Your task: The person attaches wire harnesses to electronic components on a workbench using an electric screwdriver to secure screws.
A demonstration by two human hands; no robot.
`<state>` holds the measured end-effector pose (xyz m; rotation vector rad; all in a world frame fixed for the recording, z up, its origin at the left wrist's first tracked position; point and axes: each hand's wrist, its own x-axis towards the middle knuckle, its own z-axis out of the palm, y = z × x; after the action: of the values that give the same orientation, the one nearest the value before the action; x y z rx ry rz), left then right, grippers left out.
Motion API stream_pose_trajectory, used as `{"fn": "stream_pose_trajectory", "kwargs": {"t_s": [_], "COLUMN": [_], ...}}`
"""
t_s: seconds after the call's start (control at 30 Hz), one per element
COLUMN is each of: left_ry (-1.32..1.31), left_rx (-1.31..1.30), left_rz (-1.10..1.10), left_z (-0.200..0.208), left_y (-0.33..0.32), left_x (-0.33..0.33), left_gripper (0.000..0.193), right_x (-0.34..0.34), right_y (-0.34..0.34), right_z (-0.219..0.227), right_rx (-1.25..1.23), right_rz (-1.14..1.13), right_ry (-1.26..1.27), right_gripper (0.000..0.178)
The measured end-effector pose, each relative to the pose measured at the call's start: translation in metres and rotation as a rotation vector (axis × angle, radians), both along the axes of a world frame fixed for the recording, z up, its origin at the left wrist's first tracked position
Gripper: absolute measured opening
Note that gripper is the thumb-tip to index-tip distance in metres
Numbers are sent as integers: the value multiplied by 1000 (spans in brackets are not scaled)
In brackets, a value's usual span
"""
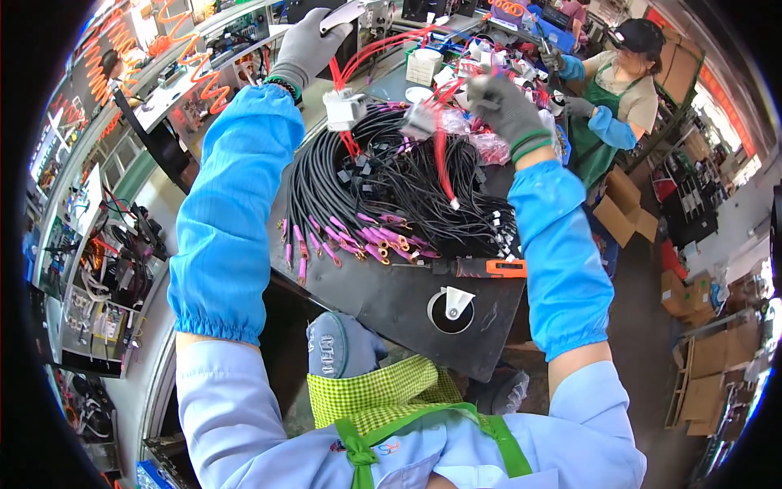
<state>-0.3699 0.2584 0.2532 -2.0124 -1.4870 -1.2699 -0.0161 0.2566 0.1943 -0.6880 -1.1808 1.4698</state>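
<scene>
My left hand, in a grey glove, is closed on a flat light-grey piece with a rounded end, raised over the far left of the table. Below it, a white connector block hangs with red wires above and beneath. My right hand, also gloved and slightly blurred, has its fingers curled round red wires at the far right. A second white block, smeared by motion, sits on these wires. Under both hands lies a large bundle of black cables with pink-sleeved ring terminals.
An orange-and-black screwdriver and a white-and-black tape dispenser lie on the dark table. A white box stands behind. At the far right a co-worker in a green apron works beside piled parts. Open cartons stand at right.
</scene>
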Motion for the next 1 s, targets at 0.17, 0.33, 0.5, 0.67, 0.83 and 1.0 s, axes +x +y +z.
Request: {"fn": "stream_pose_trajectory", "kwargs": {"t_s": [0.17,0.33,0.5,0.67,0.83,1.0], "left_ry": [-138,-101,174,456,205,102], "left_rx": [107,-195,-516,-542,-249,-619], "left_rz": [-222,-257,-658,-273,-492,-744], "left_z": [-27,-111,-143,-139,-144,-201], "left_y": [0,3,-69,-113,-181,-267], "left_x": [38,26,85,121,129,159], "left_gripper": [48,41,34,46,48,92], "right_x": [19,102,116,152,142,151], "right_y": [-14,-41,-132,-192,-228,-241], "right_z": [87,115,45,-70,-96,-105], "right_rx": [908,711,617,718,718,754], "right_rz": [-411,-422,-193,-194,-283,-233], "right_ry": [-486,-467,-1143,-1284,-1310,-1317], "right_gripper": [23,29,47,41,36,33]}}
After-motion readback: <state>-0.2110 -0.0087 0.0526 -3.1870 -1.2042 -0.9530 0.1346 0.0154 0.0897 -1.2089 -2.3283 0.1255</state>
